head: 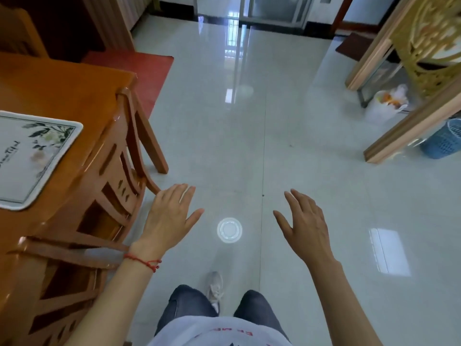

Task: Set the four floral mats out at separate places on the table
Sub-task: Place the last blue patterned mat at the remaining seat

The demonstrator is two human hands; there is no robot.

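Left hand: the left hand (169, 218) is held out flat over the floor, palm down, fingers (183, 193) straight and spread, holding nothing; a red string bracelet (143, 262) circles the wrist.
Right hand: the right hand (305, 226) hangs over the tiles, fingers straight and loosely apart, thumb out to the side, empty.
Floral mat: one floral mat (32, 158) lies flat on the wooden surface (57, 88) at the left, near its edge; its left part is cut off by the frame, and the script printed on it is too blurred to read.
Other mats: only this one mat shows in the view.
Surface: most of it runs out of frame to the left, so what lies there cannot be told.
Chairs: a wooden chair (124, 158) stands tucked against the surface, just beside the left hand; whether the hand touches it cannot be told. A second chair (62, 283) below it is partly cut off.
Floor: glossy pale tiles (274, 146) carry reflections, among them a round bright ring (229, 230) between the hands.
Person: dark trousers, a light shirt and one pale shoe (215, 289) show at the bottom edge.
Far right: a white bag (385, 106) and a blue basket (444, 139) sit by a wooden frame, the basket partly cropped.
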